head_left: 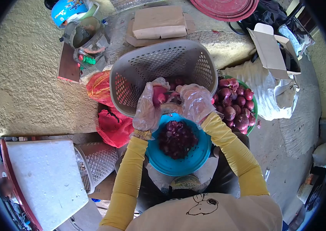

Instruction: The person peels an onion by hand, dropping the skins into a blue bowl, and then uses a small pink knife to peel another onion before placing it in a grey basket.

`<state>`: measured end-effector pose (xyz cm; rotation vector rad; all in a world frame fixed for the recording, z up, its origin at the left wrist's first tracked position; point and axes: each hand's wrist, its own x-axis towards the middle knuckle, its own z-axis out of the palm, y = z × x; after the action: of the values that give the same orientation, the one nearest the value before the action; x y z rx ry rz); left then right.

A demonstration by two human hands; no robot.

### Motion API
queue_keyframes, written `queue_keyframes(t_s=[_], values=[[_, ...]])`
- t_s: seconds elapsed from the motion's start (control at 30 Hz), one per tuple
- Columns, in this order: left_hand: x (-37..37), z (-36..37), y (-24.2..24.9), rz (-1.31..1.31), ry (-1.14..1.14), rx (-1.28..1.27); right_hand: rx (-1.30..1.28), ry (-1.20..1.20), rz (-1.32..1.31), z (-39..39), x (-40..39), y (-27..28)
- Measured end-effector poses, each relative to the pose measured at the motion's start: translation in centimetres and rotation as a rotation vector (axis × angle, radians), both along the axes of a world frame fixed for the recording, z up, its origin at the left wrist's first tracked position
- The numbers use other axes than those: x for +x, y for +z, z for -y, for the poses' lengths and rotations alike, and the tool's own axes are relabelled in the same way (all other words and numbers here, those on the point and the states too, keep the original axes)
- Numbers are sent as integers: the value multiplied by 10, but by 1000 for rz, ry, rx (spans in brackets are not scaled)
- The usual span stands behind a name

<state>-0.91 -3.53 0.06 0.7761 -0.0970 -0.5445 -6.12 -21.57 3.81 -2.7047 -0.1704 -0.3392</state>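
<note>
My left hand [146,106], in a clear plastic glove, is closed around a red onion [160,96]. Close beside it, my right hand [197,101], gloved the same way, has its fingers curled in; what they hold, if anything, is hidden. Both hands are over the near edge of a grey-brown plastic basket [163,54], which has some onions [177,81] at its bottom. Below the hands sits a blue basin [180,169] with dark purple onion pieces or skins [176,140] inside. To the right, whole red onions [242,104] fill a green-rimmed container [256,115].
A red mesh sack [113,125] lies left of the basket. White foam board [47,181] and a perforated basket [99,161] stand at lower left. Behind are a cardboard box [159,23] and a red lid [224,7]. A white sack [274,96] is at right.
</note>
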Motion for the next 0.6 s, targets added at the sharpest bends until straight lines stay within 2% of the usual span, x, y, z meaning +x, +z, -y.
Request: queue_keyframes(t_s=[0.03, 0.23, 0.37, 0.53, 0.6], values=[[-2, 3, 1, 88, 77, 51, 16, 4, 7, 0, 0, 0], [0, 9, -4, 288, 132, 22, 53, -23, -11, -3, 0, -4], [-2, 11, 0, 257, 191, 59, 157, -52, -37, -6, 0, 3], [-1, 12, 4, 366, 223, 77, 162, -79, 15, -5, 1, -1], [-1, 11, 6, 317, 204, 23, 163, -83, 4, -4, 2, -4]])
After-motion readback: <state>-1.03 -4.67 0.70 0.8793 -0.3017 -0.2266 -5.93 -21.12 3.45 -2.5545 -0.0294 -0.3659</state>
